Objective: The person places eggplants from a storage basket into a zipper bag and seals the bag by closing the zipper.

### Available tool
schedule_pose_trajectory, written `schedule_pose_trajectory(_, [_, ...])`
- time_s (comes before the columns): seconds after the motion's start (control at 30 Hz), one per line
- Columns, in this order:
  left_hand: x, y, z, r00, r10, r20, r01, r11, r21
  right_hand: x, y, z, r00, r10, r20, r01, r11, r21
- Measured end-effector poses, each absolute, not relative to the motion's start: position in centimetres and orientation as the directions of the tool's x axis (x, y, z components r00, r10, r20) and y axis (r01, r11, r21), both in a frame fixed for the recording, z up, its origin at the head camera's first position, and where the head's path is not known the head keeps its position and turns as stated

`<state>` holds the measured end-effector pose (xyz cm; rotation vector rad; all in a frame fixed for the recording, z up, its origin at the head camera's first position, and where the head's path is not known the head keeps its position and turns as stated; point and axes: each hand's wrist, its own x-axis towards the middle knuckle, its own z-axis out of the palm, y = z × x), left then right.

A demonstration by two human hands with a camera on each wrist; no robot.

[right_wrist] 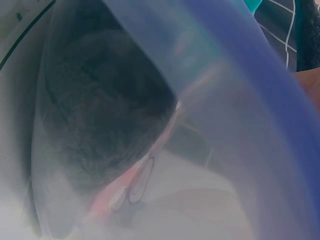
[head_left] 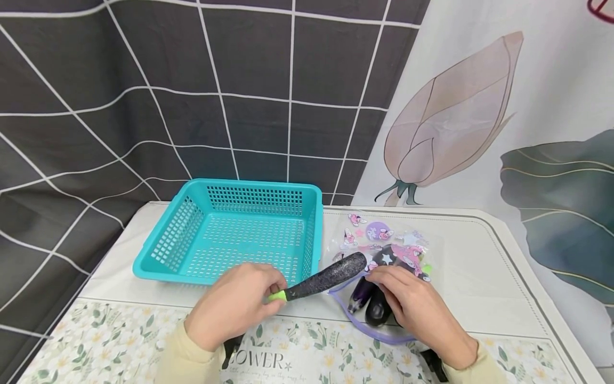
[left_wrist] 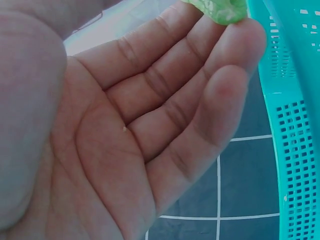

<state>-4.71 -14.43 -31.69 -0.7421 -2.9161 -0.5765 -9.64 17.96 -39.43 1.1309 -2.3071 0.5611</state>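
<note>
My left hand (head_left: 240, 304) pinches the bright green stem end of a long, dark, speckled eggplant (head_left: 331, 274) in the head view. Its body points up and right, its far end overlapping the bag. At the left fingertips in the left wrist view shows the green stem end (left_wrist: 222, 9). A clear printed zip bag (head_left: 345, 229) with a purple rim lies to the right, and my right hand (head_left: 412, 301) grips its upper rim at the opening. Inside are more dark eggplants (head_left: 378, 309), partly hidden by the hand. Bag film and a blurred dark shape (right_wrist: 110, 110) fill the right wrist view.
A turquoise slatted basket (head_left: 256, 186) stands left of the bag, its near rim close to my left hand. Beneath is a white table (head_left: 475, 266) with a flowered cloth (head_left: 96, 341) along the front. A dark checked curtain (head_left: 254, 122) hangs behind.
</note>
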Motion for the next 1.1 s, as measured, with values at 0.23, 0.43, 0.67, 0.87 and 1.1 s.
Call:
schedule_pose_trajectory(0.23, [-4.4, -14.3, -31.9, -0.882, 0.448, 0.148, 0.470, 0.811, 0.348, -9.6, 18.0, -39.3, -0.532, -0.600, 0.598, -0.807, 0.573, -0.144])
schedule_pose_trajectory(0.43, [-4.2, -14.2, -31.9, -0.882, 0.453, 0.133, 0.468, 0.806, 0.361, -9.5, 18.1, -39.3, -0.539, -0.601, 0.591, -0.804, 0.576, -0.147])
schedule_pose_trajectory(0.67, [-4.1, -14.0, -32.3, -0.880, 0.459, 0.118, 0.465, 0.786, 0.408, -9.5, 18.1, -39.3, -0.536, -0.601, 0.593, -0.803, 0.580, -0.138])
schedule_pose_trajectory(0.87, [-4.0, -13.9, -32.9, -0.876, 0.467, 0.119, 0.470, 0.773, 0.426, -9.5, 18.1, -39.3, -0.546, -0.603, 0.582, -0.798, 0.585, -0.144])
schedule_pose_trajectory(1.1, [-4.0, -13.5, -33.4, -0.875, 0.473, 0.097, 0.464, 0.766, 0.445, -9.5, 18.2, -39.1, -0.550, -0.596, 0.585, -0.798, 0.583, -0.155])
